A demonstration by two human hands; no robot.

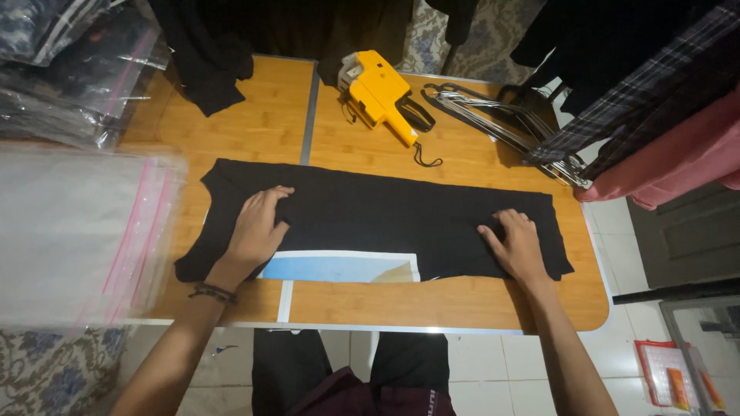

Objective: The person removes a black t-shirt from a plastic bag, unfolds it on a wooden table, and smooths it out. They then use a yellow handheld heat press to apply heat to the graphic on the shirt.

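Your left hand [258, 229] and right hand [518, 245], fingers spread flat, press the black garment [385, 216]; folded lengthwise, cross-folds remain.

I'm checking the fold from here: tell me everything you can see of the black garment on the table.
The black garment is plain dark soft cloth, lying flat and folded into a long band across the wooden table. Its left end flares out wider; the right end is cut straight. It partly covers a blue and white sheet at its near edge. The left hand and right hand press palm-down on the two ends, fingers bunching the cloth slightly.
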